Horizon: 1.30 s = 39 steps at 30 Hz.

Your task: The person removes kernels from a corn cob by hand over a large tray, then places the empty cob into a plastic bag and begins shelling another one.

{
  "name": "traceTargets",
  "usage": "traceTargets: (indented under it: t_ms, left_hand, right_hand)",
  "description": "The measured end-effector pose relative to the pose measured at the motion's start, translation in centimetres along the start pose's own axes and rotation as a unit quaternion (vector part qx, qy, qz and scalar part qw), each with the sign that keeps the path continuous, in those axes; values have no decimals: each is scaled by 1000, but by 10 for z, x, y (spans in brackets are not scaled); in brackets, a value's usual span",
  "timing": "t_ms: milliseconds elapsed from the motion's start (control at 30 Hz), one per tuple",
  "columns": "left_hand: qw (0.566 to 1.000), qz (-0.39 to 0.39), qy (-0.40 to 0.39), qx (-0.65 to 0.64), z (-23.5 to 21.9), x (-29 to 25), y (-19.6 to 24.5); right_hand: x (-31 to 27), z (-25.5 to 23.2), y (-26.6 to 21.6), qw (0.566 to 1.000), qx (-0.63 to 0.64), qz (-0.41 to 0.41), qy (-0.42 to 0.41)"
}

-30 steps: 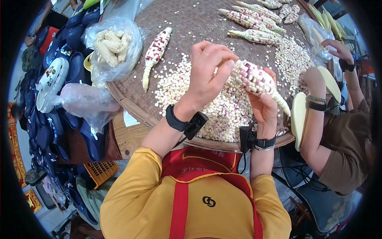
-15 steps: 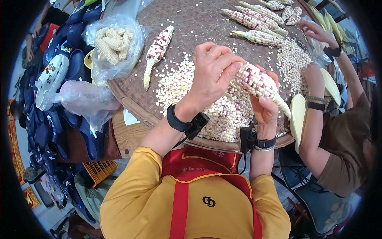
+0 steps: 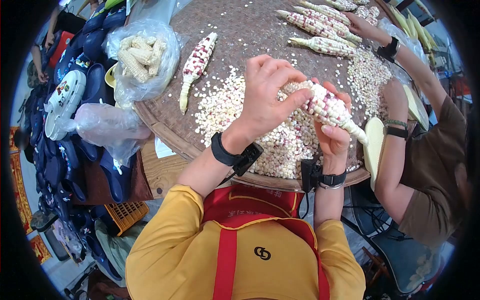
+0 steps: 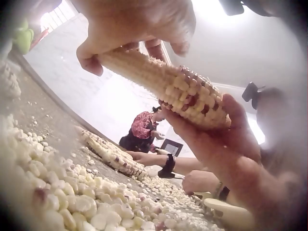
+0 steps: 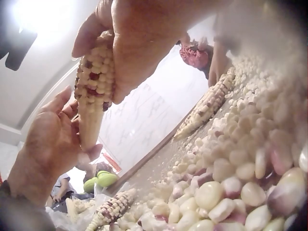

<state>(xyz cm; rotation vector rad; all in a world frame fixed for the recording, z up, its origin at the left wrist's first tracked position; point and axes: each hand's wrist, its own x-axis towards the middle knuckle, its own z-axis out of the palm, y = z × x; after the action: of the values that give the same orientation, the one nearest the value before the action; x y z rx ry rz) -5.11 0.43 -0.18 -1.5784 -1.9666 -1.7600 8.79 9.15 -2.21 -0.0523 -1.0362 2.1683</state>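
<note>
Both hands hold a partly stripped corn cob (image 3: 327, 109) above loose kernels (image 3: 282, 150) in the head view. My left hand (image 3: 270, 100) grips its bare end, thumb against the cob beside the kernels. My right hand (image 3: 334, 137) holds the kernel-covered part from below, fingers round its far side. In the left wrist view, the left hand (image 4: 139, 24) curls over the bare cob end (image 4: 137, 72), with the right hand (image 4: 226, 139) at the other end. The right wrist view shows the right hand (image 5: 144, 41) above and the left hand (image 5: 48, 139) below.
On the round tray (image 3: 165, 134), one cob (image 3: 197, 62) lies at left and several cobs (image 3: 312, 27) at top right. A bag of stripped cobs (image 3: 142, 57) stands by the left rim. Another person's arm (image 3: 417, 70) reaches in from the right, near a second kernel pile (image 3: 369, 75).
My left hand has shifted slightly right along the cob, its thumb now extended across it. The other person's hand has moved from the bag at right to the cobs at the top.
</note>
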Motion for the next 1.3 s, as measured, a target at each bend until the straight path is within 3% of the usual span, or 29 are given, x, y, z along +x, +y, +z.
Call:
traceTargets:
  t_ms: [533,633,700,933,1133,1300]
  left_hand:
    - [999,39,-21,28,-5,1,-3]
    - [998,59,-13,23,-8,2,-4]
    - [996,88,7,30,-9,1,-5]
    - [998,56,40,10,-5,2,-7]
    - [994,63,44,79,-2,1,-4]
    - [996,51,20,72,-3,1,-6]
  right_hand:
    - [0,1,0,1000,-19,-11,-17]
    - [-3,1,-1,997,39,49,44]
    - [-5,-7,-1,979,111,139,97]
    - [-3,-11,-1,994,-11,92,59]
    - [-3,-5,-1,997,-32,62,24]
    - [-2,-5,-2,995,-24,79,49]
